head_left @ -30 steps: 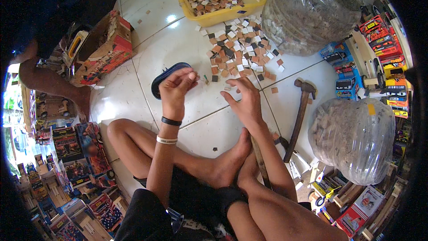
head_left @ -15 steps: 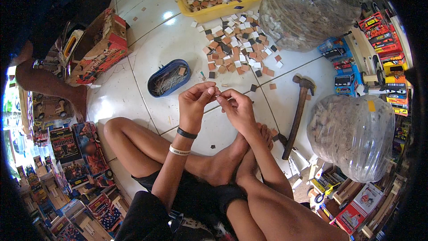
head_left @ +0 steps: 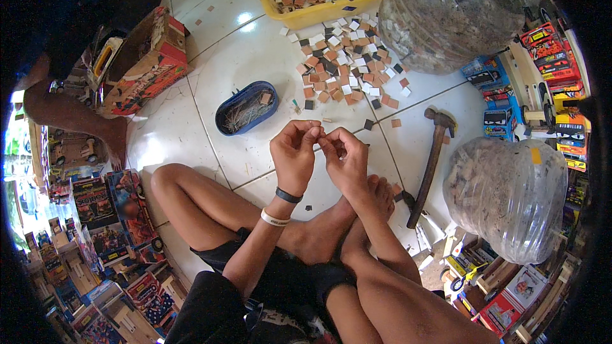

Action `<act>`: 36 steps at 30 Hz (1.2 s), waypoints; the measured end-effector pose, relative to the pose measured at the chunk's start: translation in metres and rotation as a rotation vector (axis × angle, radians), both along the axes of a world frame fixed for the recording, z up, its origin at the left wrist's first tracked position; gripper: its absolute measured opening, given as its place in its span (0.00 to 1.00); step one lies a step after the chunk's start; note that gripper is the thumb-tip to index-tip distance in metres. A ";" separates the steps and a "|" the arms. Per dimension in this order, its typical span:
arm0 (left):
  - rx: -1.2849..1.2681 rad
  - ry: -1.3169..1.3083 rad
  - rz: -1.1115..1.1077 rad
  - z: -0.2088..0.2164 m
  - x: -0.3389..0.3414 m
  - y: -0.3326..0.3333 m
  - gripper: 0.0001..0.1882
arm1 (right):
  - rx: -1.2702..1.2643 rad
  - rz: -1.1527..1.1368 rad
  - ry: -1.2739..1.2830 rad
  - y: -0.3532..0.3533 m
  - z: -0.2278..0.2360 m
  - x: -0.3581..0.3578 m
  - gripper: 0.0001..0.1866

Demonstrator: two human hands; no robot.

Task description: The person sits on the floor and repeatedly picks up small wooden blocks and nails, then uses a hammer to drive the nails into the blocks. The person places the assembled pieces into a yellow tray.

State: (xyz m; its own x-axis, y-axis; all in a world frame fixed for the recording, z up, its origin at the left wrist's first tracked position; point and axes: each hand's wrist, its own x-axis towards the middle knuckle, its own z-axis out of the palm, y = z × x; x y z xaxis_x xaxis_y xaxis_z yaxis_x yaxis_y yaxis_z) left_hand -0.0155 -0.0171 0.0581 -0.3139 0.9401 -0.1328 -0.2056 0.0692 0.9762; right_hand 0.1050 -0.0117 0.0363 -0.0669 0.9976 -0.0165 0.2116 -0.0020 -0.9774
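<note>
The left hand [head_left: 294,153] and right hand [head_left: 344,159] are meeting above the white tiled floor [head_left: 191,153], thumb and forefinger of each closing to a narrow pinch. The fingers are touching or nearly touching at the tips; whatever they are holding is too small and too covered to tell. For such fine work, it would likely help to be pinching lightly with the very tips, bracing one hand against the other, and keeping the wrists turned so the contact point is staying in sight. Working low over bare floor should be making any dropped piece easy to find.

Nearest the fingertips, a small pale stick [head_left: 326,120] is lying on the floor. The blue oval container [head_left: 256,124] of thin, metallic-looking slivers [head_left: 241,114] is sitting beyond the left hand, to its left, and the scattered square chips [head_left: 344,64] are spreading farther out, before the yellow basin [head_left: 319,18].

Compared with one second earlier, the hands are no longer hanging apart: the left is no longer covering part of the container, and the right is no longer spreading its fingers. The claw hammer [head_left: 426,165] is lying much as before.
</note>
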 end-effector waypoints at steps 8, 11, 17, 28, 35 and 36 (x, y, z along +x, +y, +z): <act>-0.009 0.050 -0.020 -0.004 0.001 0.000 0.02 | -0.070 0.035 0.030 -0.001 0.007 0.002 0.09; -0.009 0.041 -0.028 -0.006 0.001 0.000 0.02 | -0.086 0.051 0.060 -0.001 0.004 0.002 0.10; -0.007 0.057 -0.034 -0.004 -0.002 -0.004 0.02 | -0.133 0.091 0.153 -0.001 -0.004 0.003 0.13; -0.061 -0.125 -0.153 0.004 -0.016 -0.002 0.06 | -0.450 0.233 0.415 0.009 0.005 0.021 0.13; -0.056 -0.076 -0.153 0.002 -0.015 -0.002 0.05 | -0.553 0.307 0.683 0.010 0.007 0.027 0.09; -0.076 -0.065 -0.156 0.001 -0.014 -0.002 0.04 | -0.554 0.299 0.668 0.010 0.006 0.027 0.09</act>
